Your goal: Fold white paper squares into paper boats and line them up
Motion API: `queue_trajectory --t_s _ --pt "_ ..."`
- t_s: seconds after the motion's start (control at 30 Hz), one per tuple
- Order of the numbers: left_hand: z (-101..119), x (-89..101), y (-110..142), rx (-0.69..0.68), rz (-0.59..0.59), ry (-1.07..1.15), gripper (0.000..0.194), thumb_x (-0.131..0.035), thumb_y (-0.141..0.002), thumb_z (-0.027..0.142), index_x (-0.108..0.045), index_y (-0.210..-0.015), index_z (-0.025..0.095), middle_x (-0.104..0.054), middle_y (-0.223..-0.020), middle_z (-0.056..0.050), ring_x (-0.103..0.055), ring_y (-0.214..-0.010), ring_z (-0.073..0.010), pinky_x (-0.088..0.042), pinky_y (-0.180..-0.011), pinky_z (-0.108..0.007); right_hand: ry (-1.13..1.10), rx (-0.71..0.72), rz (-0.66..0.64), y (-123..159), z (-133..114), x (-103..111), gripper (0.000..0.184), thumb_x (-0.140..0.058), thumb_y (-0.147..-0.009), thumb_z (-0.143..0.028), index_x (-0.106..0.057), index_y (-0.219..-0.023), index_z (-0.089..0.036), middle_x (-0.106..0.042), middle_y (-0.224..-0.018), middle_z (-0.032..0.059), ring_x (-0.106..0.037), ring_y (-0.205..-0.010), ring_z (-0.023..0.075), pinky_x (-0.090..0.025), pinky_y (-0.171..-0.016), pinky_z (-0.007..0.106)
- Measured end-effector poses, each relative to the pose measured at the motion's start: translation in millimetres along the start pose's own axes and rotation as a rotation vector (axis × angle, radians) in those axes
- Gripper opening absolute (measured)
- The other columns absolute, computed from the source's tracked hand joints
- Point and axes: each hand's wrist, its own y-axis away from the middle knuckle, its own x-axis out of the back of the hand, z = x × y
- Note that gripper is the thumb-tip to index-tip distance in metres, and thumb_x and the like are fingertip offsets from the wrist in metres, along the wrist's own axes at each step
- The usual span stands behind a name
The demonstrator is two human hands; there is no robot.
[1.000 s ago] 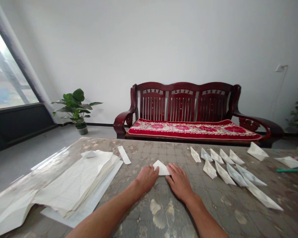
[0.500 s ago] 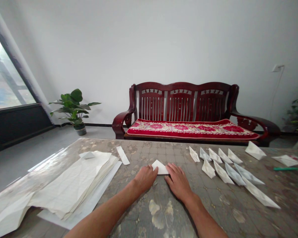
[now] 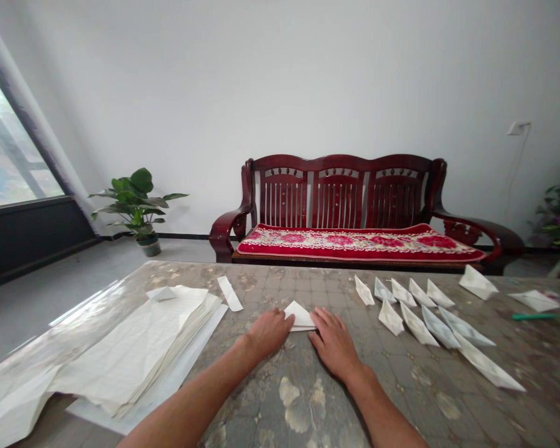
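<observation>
A small white folded paper [image 3: 298, 314], triangular with a peak pointing away from me, lies on the patterned table [image 3: 261, 373]. My left hand [image 3: 271, 333] is closed on its left corner, the thumb resting on top and the other fingers curled beside it. At the right corner is my right hand [image 3: 333, 339], its fingers laid over the edge and its thumb lower down. Both hands cover the paper's side corners. Along the near edge a thin line shows between layers. Several folded paper boats [image 3: 420, 330] stand in rows to the right.
To the left lies a stack of lined paper sheets [image 3: 130, 348], with a small folded piece [image 3: 162, 294] on top. A paper strip [image 3: 229, 294] sits behind my left hand. At the far right is a green pen-like object [image 3: 534, 316]. A wooden bench [image 3: 336, 165] stands beyond the table.
The near edge of the folded paper has parted slightly, so a gap between layers shows. Both hands stay at its corners. The view has shifted very slightly.
</observation>
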Motion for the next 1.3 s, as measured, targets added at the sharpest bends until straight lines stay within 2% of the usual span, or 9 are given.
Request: queue_trajectory --t_s 0.2,0.37,0.47,0.57,0.8,0.93,1.03,1.2,1.3 --pt "16.0 -1.3 -6.9 0.204 0.012 0.061 0.033 -0.048 -0.086 0.008 -0.057 -0.118 0.010 -0.066 -0.106 -0.019 -0.063 -0.101 -0.0306 -0.052 -0.078 -0.038 -0.045 -0.015 0.007 0.5 -0.4 0.1 0.050 -0.046 -0.090 -0.029 -0.048 -0.139 -0.017 -0.045 -0.147 0.0096 -0.035 -0.139 0.0249 -0.022 -0.116 0.046" --pt "19.9 4.4 -17.8 0.354 0.004 0.135 0.027 -0.044 -0.087 0.003 -0.061 -0.109 0.007 -0.066 -0.104 -0.020 -0.065 -0.102 -0.0282 -0.053 -0.077 -0.034 -0.198 -0.105 0.174 -4.7 4.5 -6.3 0.070 -0.052 -0.082 -0.026 -0.030 -0.148 -0.014 -0.037 -0.151 0.0123 -0.034 -0.139 0.0231 -0.030 -0.114 0.040" --pt "22.8 5.5 -19.9 0.420 0.019 0.190 0.026 -0.042 -0.091 0.008 -0.059 -0.110 0.011 -0.065 -0.106 -0.017 -0.067 -0.099 -0.0248 -0.054 -0.075 -0.031 -0.332 -0.205 0.273 -8.9 6.0 -9.7 0.081 -0.055 -0.080 -0.033 -0.020 -0.151 -0.016 -0.040 -0.149 0.0139 -0.044 -0.133 0.0251 -0.038 -0.107 0.040" --pt "31.3 5.0 -20.6 0.464 0.034 0.247 0.026 -0.038 -0.095 0.013 -0.058 -0.110 0.015 -0.064 -0.111 -0.014 -0.069 -0.095 -0.0216 -0.054 -0.074 -0.028 -0.442 -0.250 0.263 -10.6 3.1 -9.3 0.086 -0.059 -0.079 -0.038 -0.017 -0.151 -0.017 -0.053 -0.137 0.0134 -0.057 -0.117 0.0255 -0.043 -0.100 0.040" --pt "54.8 6.1 -23.9 0.452 0.127 0.555 0.025 -0.038 -0.095 0.019 -0.058 -0.111 0.018 -0.064 -0.111 -0.010 -0.068 -0.094 -0.0189 -0.051 -0.079 -0.027 -0.383 -0.288 0.246 -9.4 -4.2 0.2 0.061 -0.054 -0.083 -0.034 -0.041 -0.141 -0.019 -0.068 -0.094 0.0042 -0.063 -0.086 0.0216 -0.045 -0.080 0.032" --pt "54.9 6.9 -21.1 0.471 0.159 0.607 0.031 -0.034 -0.096 0.016 -0.061 -0.112 0.020 -0.066 -0.110 -0.008 -0.067 -0.097 -0.0175 -0.048 -0.083 -0.025 -0.264 -0.336 0.210 -10.1 -4.0 3.0 0.034 -0.047 -0.082 -0.022 -0.062 -0.113 -0.022 -0.066 -0.077 0.0011 -0.060 -0.071 0.0187 -0.039 -0.064 0.027" --pt "52.7 7.9 -18.7 0.509 0.174 0.611 0.032 -0.038 -0.095 0.021 -0.059 -0.119 0.025 -0.066 -0.112 -0.006 -0.067 -0.093 -0.0176 -0.047 -0.077 -0.025 -0.265 -0.245 0.248 -8.7 -8.8 3.7 0.029 -0.046 -0.081 -0.018 -0.065 -0.103 -0.021 -0.068 -0.080 0.0020 -0.061 -0.071 0.0173 -0.039 -0.064 0.025" --pt "53.9 14.4 -21.6 0.593 0.239 0.630 0.030 -0.046 -0.091 0.028 -0.058 -0.119 0.027 -0.067 -0.109 -0.004 -0.067 -0.092 -0.0180 -0.044 -0.074 -0.024 -0.223 0.024 0.388 -3.0 -19.3 3.5 0.034 -0.044 -0.086 -0.019 -0.064 -0.114 -0.020 -0.072 -0.092 0.0057 -0.063 -0.082 0.0189 -0.041 -0.079 0.028" --pt "55.9 18.4 -24.0 0.614 0.235 0.680 0.031 -0.041 -0.093 0.023 -0.059 -0.118 0.026 -0.069 -0.104 -0.004 -0.067 -0.092 -0.0182 -0.043 -0.073 -0.024 -0.174 0.084 0.429 -1.0 -20.9 3.6 0.035 -0.043 -0.087 -0.019 -0.065 -0.114 -0.019 -0.072 -0.090 0.0064 -0.063 -0.081 0.0192 -0.042 -0.079 0.029"
